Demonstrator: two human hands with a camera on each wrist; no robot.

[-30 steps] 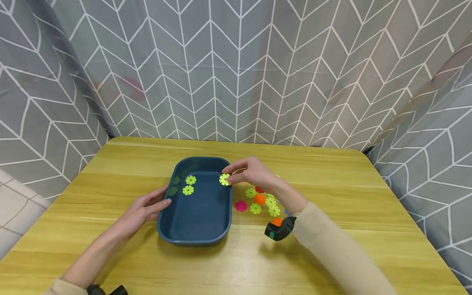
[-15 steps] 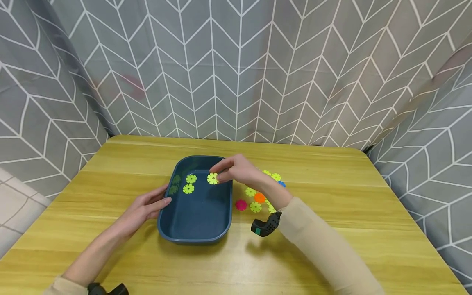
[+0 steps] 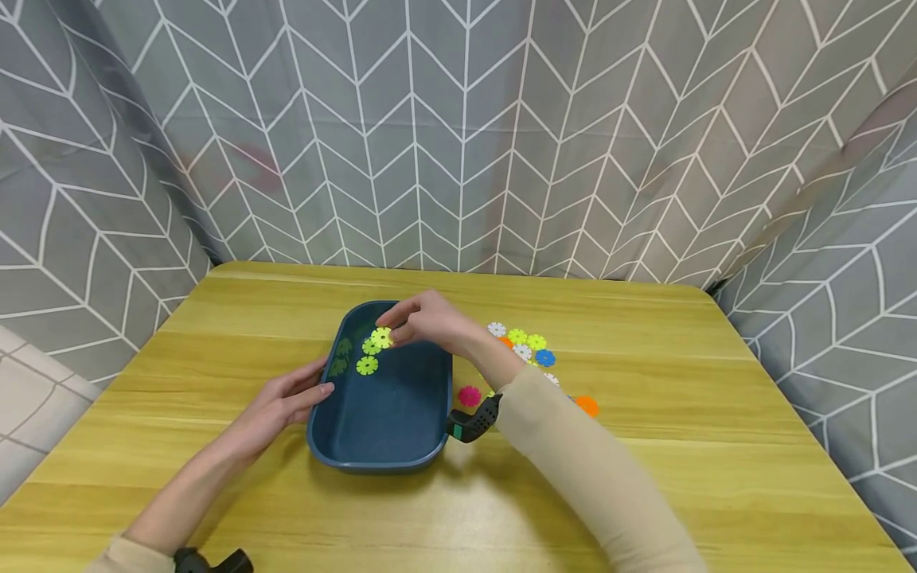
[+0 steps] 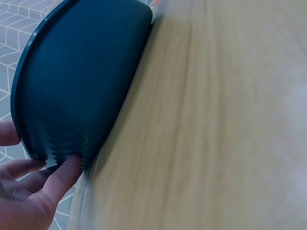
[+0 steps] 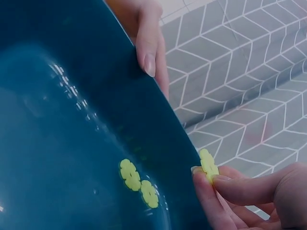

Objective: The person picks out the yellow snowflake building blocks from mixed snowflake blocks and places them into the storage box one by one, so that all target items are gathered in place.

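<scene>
A dark blue plastic basin (image 3: 387,414) stands on the wooden table. Over its far left part, my right hand (image 3: 430,320) pinches a yellow-green snowflake disc (image 3: 383,338) between thumb and fingertips; the same disc (image 5: 209,165) shows in the right wrist view. Below it, two like discs (image 3: 367,365) lie on the basin floor, the farther one partly overlapped by the held disc. At the basin's left side my left hand (image 3: 286,398) holds the wall, its thumb at the rim and its fingers (image 4: 62,177) against the outside.
Right of the basin lie several loose snowflake discs: pink (image 3: 469,396), blue (image 3: 545,358), white (image 3: 497,329), orange (image 3: 587,406) and yellow-green. My right forearm (image 3: 573,446) covers part of them. A patterned grey curtain (image 3: 458,143) hangs behind the table (image 3: 680,358).
My right hand has carried the yellow-green disc leftward from the basin's right rim to above the two discs lying inside. My left hand has stayed on the basin.
</scene>
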